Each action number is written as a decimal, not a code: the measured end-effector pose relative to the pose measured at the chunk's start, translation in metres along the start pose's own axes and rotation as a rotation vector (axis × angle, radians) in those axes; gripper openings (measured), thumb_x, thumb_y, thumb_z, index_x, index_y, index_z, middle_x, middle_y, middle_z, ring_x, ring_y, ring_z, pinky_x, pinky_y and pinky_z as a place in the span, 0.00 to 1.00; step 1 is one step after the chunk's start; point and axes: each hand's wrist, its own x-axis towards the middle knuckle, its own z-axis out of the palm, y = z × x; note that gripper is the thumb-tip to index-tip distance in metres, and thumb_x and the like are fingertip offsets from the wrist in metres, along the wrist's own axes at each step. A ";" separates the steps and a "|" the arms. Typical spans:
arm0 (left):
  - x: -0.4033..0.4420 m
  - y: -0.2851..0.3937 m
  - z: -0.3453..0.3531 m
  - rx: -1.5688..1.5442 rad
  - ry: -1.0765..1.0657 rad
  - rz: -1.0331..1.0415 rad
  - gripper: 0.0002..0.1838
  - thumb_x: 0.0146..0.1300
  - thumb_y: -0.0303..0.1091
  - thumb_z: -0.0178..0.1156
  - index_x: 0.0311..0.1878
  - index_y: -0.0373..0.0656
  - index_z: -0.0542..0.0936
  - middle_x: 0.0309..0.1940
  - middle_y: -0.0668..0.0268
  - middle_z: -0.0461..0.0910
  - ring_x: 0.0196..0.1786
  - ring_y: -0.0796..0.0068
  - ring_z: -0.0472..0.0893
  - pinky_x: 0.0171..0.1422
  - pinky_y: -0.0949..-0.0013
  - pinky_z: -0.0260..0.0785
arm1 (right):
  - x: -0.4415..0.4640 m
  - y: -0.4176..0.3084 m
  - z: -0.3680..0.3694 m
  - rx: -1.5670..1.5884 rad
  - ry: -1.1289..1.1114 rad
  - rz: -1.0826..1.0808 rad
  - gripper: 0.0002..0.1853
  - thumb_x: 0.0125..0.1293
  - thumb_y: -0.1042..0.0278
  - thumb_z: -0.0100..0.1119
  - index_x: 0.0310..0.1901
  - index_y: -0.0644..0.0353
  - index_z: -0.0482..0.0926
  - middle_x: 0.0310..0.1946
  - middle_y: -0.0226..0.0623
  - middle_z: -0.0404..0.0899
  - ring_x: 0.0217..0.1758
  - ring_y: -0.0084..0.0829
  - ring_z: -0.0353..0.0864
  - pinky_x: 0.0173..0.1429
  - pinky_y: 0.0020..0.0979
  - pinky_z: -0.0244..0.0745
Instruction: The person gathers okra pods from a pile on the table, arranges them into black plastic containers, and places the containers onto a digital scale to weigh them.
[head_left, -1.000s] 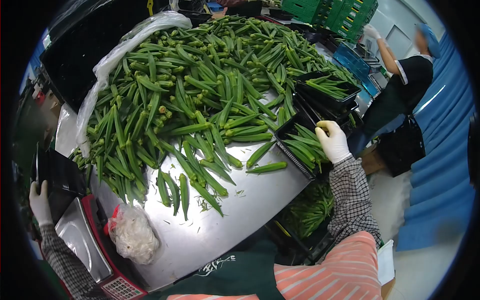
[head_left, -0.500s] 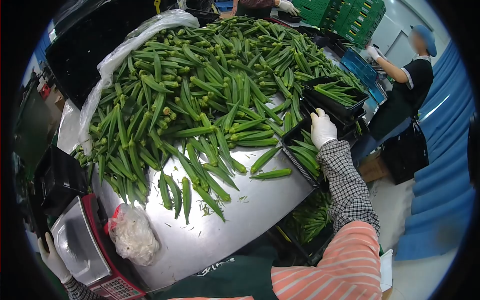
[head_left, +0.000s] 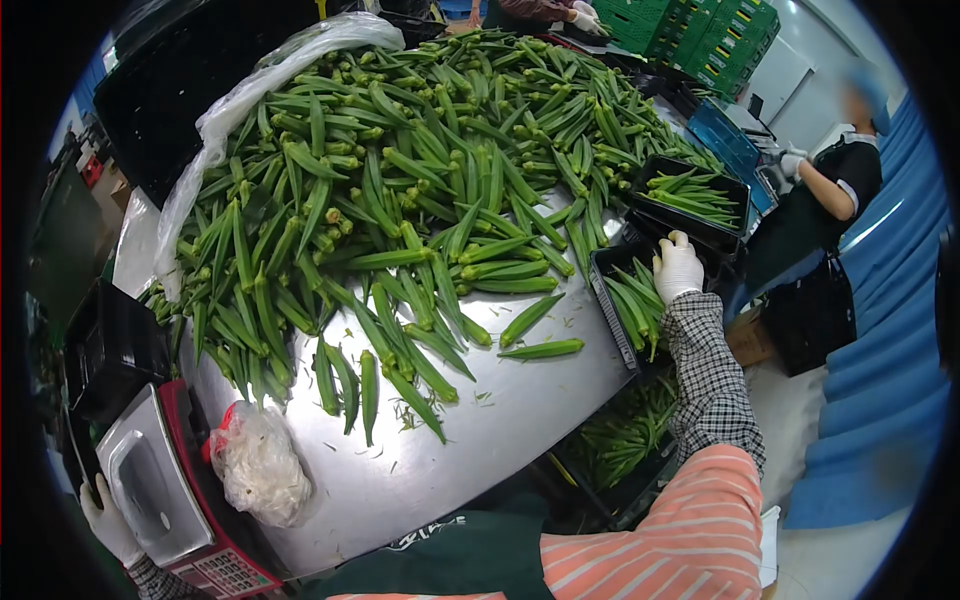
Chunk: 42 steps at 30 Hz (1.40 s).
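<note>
My gloved right hand point(head_left: 678, 268) is closed at the far right rim of a black tray point(head_left: 612, 318), its fingertips partly hidden. Several green okra pods point(head_left: 632, 305) lie in that tray, at the table's right edge. Just beyond it, another black tray point(head_left: 690, 222) holds more okra. Over at the lower left, my gloved left hand point(head_left: 110, 522) is beside the weighing scale point(head_left: 158, 485), fingers apart and holding nothing visible. A large okra heap point(head_left: 400, 180) covers much of the metal table point(head_left: 450, 470).
A crumpled clear plastic bag point(head_left: 262, 468) sits by the scale. Black trays point(head_left: 118, 350) stand at the left. Below the table edge is a crate with okra point(head_left: 625, 435). A co-worker point(head_left: 825, 190) stands at right; green crates point(head_left: 715, 45) are stacked behind.
My right hand and the okra tray beneath it have shifted right, away from the heap. The far tray also sits further right. My left hand stays by the scale; the co-worker's arms have moved.
</note>
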 end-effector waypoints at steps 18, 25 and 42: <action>-0.074 0.073 -0.035 -0.160 -0.027 0.259 0.21 0.62 0.31 0.58 0.58 0.35 0.70 0.56 0.56 0.71 0.59 0.60 0.70 0.64 0.63 0.59 | 0.077 -0.117 -0.012 0.284 -0.415 0.103 0.29 0.63 0.47 0.52 0.54 0.68 0.71 0.52 0.54 0.74 0.57 0.46 0.73 0.60 0.38 0.68; -0.094 0.079 -0.051 -0.252 -0.078 0.324 0.20 0.61 0.24 0.57 0.57 0.34 0.71 0.56 0.57 0.71 0.60 0.61 0.70 0.66 0.63 0.57 | 0.098 -0.161 0.002 0.392 -0.650 0.361 0.47 0.57 0.36 0.50 0.67 0.69 0.55 0.66 0.54 0.58 0.67 0.42 0.64 0.68 0.36 0.60; -0.138 0.197 -0.049 -0.652 -0.267 0.612 0.20 0.49 0.20 0.61 0.49 0.34 0.75 0.51 0.54 0.74 0.57 0.54 0.72 0.66 0.56 0.58 | -0.072 -0.347 -0.054 1.158 -0.726 0.103 0.53 0.54 0.49 0.58 0.67 0.77 0.37 0.65 0.68 0.50 0.67 0.54 0.59 0.70 0.35 0.57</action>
